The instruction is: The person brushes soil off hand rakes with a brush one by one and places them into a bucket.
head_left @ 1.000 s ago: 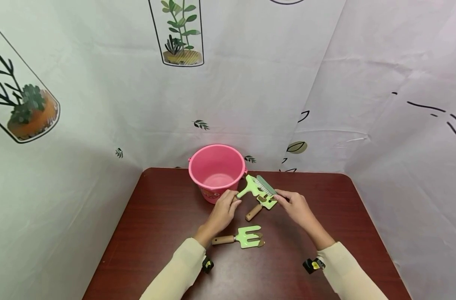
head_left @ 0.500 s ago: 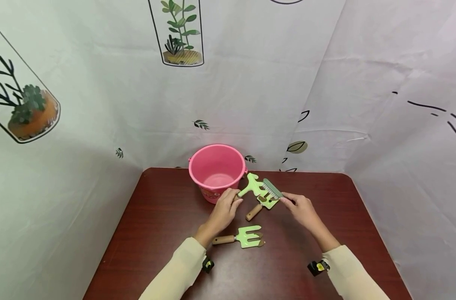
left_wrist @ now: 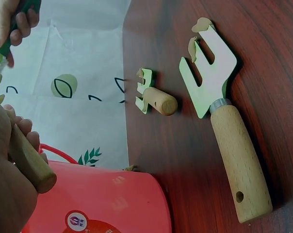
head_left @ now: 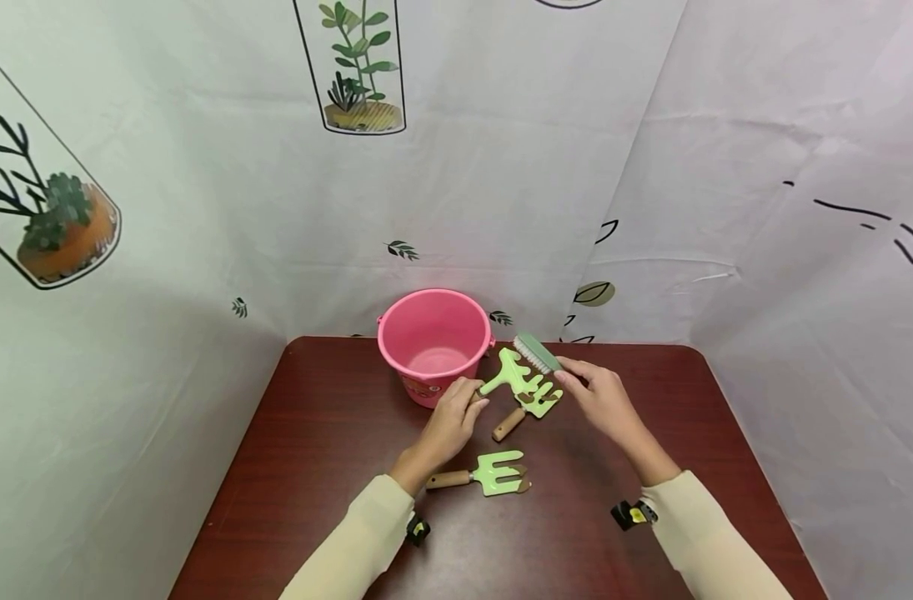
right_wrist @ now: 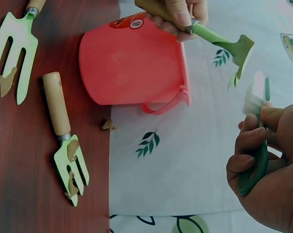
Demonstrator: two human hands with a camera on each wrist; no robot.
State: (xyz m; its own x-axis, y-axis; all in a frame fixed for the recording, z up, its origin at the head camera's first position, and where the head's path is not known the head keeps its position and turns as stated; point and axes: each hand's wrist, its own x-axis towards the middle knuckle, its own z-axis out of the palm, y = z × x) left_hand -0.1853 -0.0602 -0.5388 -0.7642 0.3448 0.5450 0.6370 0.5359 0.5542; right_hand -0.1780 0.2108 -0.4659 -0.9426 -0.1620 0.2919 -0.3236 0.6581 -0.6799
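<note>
My left hand grips the wooden handle of a small light-green hand rake, held beside the bucket with its toothed head toward the right. In my right hand is a green scrubbing brush with white bristles, its handle between thumb and fingers. The right wrist view has the bristles close to the rake head, with a small gap. A green hand fork with a wooden handle lies on the near side, brown bits on its tines. Beyond it a second fork carries similar brown clumps.
A pink bucket stands at the back of the dark red-brown table, just past my left hand. A small brown lump lies by the bucket. Printed white cloth hangs behind and along the sides.
The brush went right and down off the rake head, then rose back up and left above it. My left hand and the rake have barely shifted. The forks and bucket stay put.
</note>
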